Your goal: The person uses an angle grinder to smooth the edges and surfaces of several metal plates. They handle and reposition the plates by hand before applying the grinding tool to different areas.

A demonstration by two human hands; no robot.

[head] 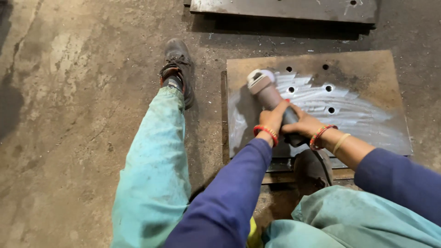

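Both forearms reach forward in dark blue sleeves; the left hand (274, 118) is clenched round the body of the grey, cylindrical angle grinder (268, 94), and the right hand (304, 126) grips its rear end — wrists close together; the grinder's head rests on the rusty brown rectangular steel plate (367, 73) with drilled holes, over its ground, shiny patch; a second grey steel plate (285, 8) lies beyond.
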